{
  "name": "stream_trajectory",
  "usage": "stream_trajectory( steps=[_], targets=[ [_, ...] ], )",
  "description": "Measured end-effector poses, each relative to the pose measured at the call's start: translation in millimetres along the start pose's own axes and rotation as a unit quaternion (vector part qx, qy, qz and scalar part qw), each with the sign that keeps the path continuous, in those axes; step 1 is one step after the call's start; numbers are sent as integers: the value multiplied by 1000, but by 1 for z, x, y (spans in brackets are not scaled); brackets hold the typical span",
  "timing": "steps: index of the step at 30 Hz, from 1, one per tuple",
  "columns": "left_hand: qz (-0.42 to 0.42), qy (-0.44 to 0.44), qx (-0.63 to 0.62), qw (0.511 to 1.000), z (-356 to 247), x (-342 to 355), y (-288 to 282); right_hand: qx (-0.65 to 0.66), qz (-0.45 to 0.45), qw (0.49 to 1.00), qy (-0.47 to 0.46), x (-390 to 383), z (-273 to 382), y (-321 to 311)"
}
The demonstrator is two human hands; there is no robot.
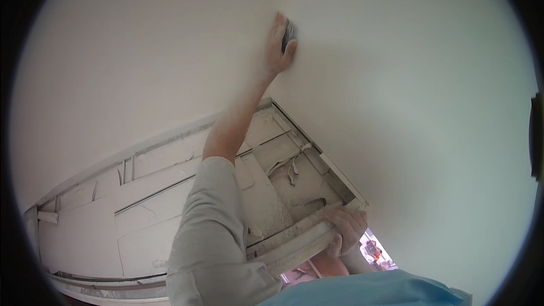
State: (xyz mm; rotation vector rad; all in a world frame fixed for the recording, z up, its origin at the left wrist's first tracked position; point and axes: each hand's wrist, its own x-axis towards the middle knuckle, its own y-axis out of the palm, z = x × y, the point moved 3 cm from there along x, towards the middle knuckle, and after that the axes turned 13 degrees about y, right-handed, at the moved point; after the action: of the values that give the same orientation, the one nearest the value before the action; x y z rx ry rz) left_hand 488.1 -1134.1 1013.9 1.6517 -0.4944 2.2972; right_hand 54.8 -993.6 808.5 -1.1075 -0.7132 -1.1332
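Observation:
My left hand [281, 42] is raised against the white wall [141, 45], closed on a small dark flat tool [288, 35] that lies against the surface near the faint corner line. Lower right, my right hand [347, 225] grips the dusty pale edge [297, 245] of a wooden cabinet top or frame, its fingers wrapped over the board. The dust-covered top [153, 221] spreads below my left arm, with panels, narrow strips and some loose pale cables [289, 170] in its right part. The left forearm has a grey sleeve pushed up near the elbow.
The white wall [447, 136] continues down the right, beside the cabinet frame. Through a gap at lower right a bright opening [374, 249] shows small things I cannot make out. Light blue fabric [374, 292] covers the bottom of the view, and a dark object [535, 136] sits at the right rim.

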Motion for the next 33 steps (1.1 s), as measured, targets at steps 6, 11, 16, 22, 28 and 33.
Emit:
stream_trajectory(
  steps=[6,11,16,22,28,33],
  targets=[
    [-12,-34,2,999,-4,-28,-1,20,-23,999,-25,0,-3,4],
    [-16,86,-5,996,-24,80,5,26,-39,998,-41,0,-4,3],
    [1,187,-7,982,-60,183,5,24,-19,999,-40,3,2,1],
    [116,391,7,913,-145,301,20,12,-17,999,-34,5,1,-4],
    [83,339,8,937,-86,253,8,23,-5,1000,-6,1,1,-2],
    [21,139,10,990,5,104,-10,20,-10,1000,-9,4,4,-1]
  ],
)
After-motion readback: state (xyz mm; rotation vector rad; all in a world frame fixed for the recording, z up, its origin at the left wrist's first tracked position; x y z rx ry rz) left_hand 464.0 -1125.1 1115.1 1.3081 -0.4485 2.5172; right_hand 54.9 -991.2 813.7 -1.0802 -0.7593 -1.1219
